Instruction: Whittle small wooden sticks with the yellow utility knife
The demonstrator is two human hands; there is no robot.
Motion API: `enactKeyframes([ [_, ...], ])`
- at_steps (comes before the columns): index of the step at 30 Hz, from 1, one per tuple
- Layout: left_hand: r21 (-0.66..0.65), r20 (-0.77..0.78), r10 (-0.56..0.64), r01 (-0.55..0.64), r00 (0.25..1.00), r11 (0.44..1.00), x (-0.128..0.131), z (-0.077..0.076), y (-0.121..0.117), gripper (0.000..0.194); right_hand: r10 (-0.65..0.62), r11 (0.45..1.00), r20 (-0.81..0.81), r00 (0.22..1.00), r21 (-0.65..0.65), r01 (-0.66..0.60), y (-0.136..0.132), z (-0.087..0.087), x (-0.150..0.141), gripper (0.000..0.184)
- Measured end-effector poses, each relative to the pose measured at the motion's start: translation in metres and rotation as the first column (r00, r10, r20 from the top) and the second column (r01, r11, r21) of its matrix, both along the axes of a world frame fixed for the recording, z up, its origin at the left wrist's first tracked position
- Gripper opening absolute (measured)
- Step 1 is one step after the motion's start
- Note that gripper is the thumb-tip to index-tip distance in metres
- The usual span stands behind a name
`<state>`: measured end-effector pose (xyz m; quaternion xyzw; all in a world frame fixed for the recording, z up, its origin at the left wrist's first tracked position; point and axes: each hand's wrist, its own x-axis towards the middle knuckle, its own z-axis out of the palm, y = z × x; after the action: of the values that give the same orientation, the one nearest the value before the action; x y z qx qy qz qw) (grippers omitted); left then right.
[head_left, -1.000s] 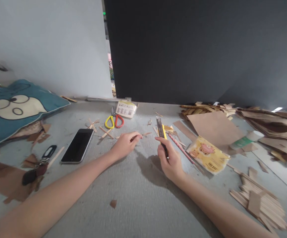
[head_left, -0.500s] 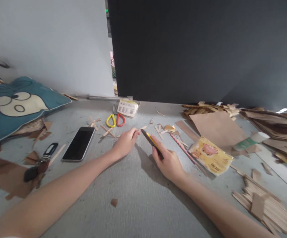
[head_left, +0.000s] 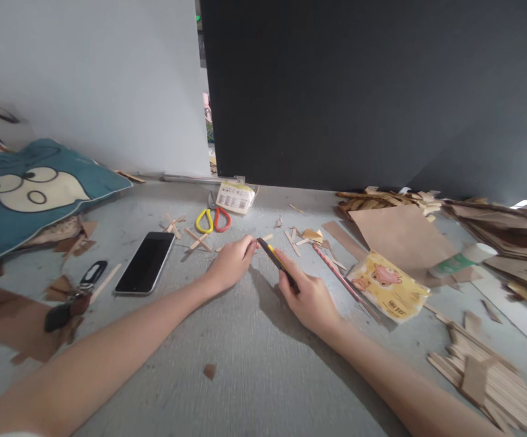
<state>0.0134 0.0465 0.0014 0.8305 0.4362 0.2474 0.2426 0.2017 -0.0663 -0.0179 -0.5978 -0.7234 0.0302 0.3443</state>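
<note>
My right hand (head_left: 311, 300) is wrapped round a black and yellow utility knife (head_left: 278, 262). The knife slants up and left, its front end close to the fingertips of my left hand (head_left: 232, 262). Those fingers are pinched together on a thin wooden craft stick (head_left: 268, 237); one pale end shows just past the knife tip, and the rest is mostly hidden. Crossed craft sticks (head_left: 198, 240) lie left of my left hand. Behind it rest scissors (head_left: 213, 220) with one yellow and one red handle.
A phone (head_left: 145, 262), keys (head_left: 70, 303) and a blue cushion (head_left: 40, 194) are on the left. Tissue packs (head_left: 388, 285), a striped pencil-like stick (head_left: 336, 273), brown cardboard (head_left: 399, 233), a glue tube (head_left: 463, 260) and piled craft sticks (head_left: 490, 370) lie right. A dark panel (head_left: 372, 91) stands behind.
The utility knife's tip has shifted slightly left, closer to my left fingertips. My left hand stays nearly in place, still pinched.
</note>
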Motion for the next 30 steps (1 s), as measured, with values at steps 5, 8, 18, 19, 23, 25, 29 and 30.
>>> enactKeyframes([
  [5,0.028,-0.11,0.007,-0.004,0.994,1.0,0.0,0.004,-0.004,0.034,0.011,0.999,0.045,0.999,-0.038,-0.009,-0.001,0.001,0.0,0.052],
  [8,0.071,-0.21,0.018,-0.003,0.977,0.997,0.0,0.002,-0.005,0.033,0.018,0.997,0.11,0.994,-0.07,-0.011,0.001,0.0,-0.001,0.053],
  [18,0.186,-0.424,0.048,0.036,0.904,0.982,0.002,-0.005,-0.005,0.028,-0.037,0.993,0.229,0.973,-0.104,0.062,0.004,0.0,-0.001,0.054],
  [19,0.187,-0.42,0.052,0.03,0.906,0.982,0.001,-0.005,-0.005,0.027,-0.04,0.992,0.228,0.973,-0.107,0.066,0.004,0.001,-0.001,0.054],
  [23,0.18,-0.388,0.046,0.027,0.92,0.983,0.0,-0.007,-0.003,0.025,-0.038,0.991,0.218,0.975,-0.113,0.065,0.004,0.001,-0.002,0.054],
  [25,0.168,-0.375,0.037,0.029,0.926,0.985,-0.001,-0.007,-0.002,0.028,-0.038,0.992,0.217,0.976,-0.112,0.064,0.005,0.001,-0.003,0.054],
  [29,0.141,-0.366,0.037,0.017,0.93,0.99,-0.002,-0.006,-0.001,0.032,-0.042,0.992,0.228,0.973,-0.104,0.067,0.006,0.0,-0.002,0.054],
  [30,0.138,-0.365,0.037,0.014,0.93,0.99,-0.002,-0.006,-0.001,0.033,-0.044,0.992,0.232,0.972,-0.104,0.07,0.006,0.0,-0.002,0.054],
])
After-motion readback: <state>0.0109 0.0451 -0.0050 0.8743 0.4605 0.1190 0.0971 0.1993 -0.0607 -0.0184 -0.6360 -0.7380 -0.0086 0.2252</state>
